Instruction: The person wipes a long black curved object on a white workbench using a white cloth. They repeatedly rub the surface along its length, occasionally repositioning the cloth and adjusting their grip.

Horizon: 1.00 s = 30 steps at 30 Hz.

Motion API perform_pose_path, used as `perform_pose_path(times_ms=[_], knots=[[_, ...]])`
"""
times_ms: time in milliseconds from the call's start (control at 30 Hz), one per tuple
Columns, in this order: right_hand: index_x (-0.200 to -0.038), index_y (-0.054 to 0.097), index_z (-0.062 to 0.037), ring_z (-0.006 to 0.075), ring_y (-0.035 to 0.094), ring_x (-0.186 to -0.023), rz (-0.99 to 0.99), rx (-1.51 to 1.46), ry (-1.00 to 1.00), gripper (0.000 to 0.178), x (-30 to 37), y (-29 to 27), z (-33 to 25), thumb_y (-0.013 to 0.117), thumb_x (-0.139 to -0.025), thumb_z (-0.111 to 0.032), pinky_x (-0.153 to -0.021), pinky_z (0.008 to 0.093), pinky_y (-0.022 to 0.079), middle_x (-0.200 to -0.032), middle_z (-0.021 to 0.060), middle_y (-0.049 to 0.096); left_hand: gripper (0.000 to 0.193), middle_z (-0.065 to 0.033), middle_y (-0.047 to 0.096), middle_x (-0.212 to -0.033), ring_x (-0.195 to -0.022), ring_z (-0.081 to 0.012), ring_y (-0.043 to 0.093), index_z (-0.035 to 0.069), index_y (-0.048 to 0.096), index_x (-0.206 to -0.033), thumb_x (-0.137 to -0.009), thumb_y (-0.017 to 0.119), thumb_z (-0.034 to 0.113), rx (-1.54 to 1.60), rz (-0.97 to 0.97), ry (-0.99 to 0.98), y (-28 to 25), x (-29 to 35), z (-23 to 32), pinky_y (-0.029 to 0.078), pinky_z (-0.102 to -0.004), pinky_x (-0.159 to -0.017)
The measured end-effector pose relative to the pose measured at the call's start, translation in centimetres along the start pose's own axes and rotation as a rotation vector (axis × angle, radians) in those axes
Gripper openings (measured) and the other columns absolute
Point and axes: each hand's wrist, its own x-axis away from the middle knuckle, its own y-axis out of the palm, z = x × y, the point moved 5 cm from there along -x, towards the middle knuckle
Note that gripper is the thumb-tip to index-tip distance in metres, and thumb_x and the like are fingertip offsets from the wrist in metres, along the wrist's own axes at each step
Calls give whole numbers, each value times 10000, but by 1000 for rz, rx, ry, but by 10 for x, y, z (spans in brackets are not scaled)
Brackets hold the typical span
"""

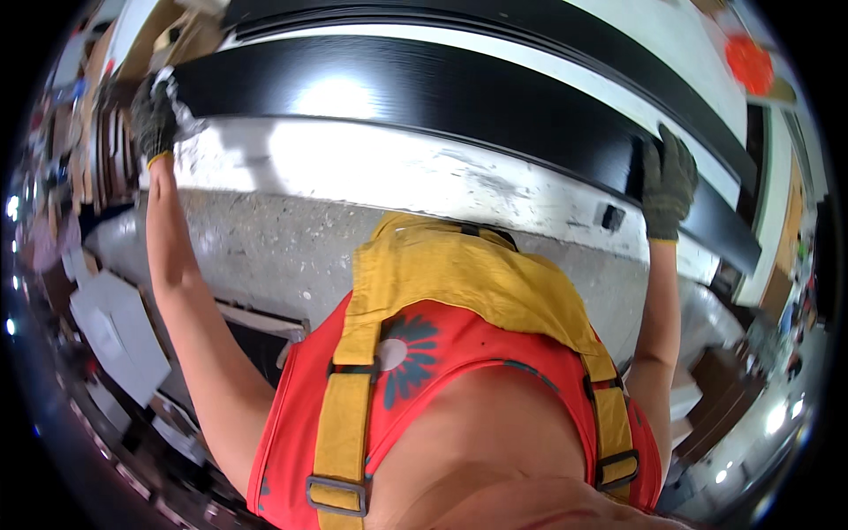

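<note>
A long glossy black board point(495, 97) lies across a white work surface point(353, 159) in front of me. At the board's left end my left hand point(155, 122), in a dark knitted glove with a yellow cuff, is closed on a crumpled pale cloth point(183, 115). Part of its grip is hidden. Towards the other end, my right hand point(669, 187), gloved alike, lies over the board with its fingers stretched out. Behind this board are more black boards point(530, 31), set roughly parallel to it.
A small black block point(611, 217) sits on the work surface's near edge, left of my right hand. Brown boards point(110, 155) stand at the far left. A red round object point(749, 64) is at the upper right. Grey floor point(265, 238) shows below the work surface.
</note>
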Motion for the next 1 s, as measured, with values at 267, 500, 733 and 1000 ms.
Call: perform_pose_path(times_ms=[267,500,733,1000], knots=[[-1392,563,-194,313,511,-1302,-2,60,68,557,14,8,5,534,-954,-535,-1161,488,279,-1360,105,604,458,-13,511,-1476,-1350,-256,481,274,610,-1321,-873,686,215,-196,-154,859,108,106,341,370,-396,-1165],[-1371,554,-53,267,612,-1188,222,-821,224,410,16,11,35,465,-1036,-272,-1039,396,457,-1273,135,653,340,-97,608,-1277,-1260,-307,523,141,654,-1216,-914,600,286,280,-459,1231,178,200,640,356,-479,-1108],[-1226,637,29,246,667,-1095,348,-723,131,278,40,-54,47,516,-984,-36,-960,353,531,-1184,141,696,432,-73,493,-1478,-1384,-273,444,194,602,-1341,-943,588,363,578,-732,1504,185,251,641,309,-476,-1188],[-1194,677,5,212,689,-1009,215,-1284,839,300,210,31,87,591,-992,-201,-945,335,531,-1113,140,724,421,-127,582,-1382,-1303,-258,523,56,595,-1346,-939,663,144,466,-386,522,128,141,450,389,-395,-1124]])
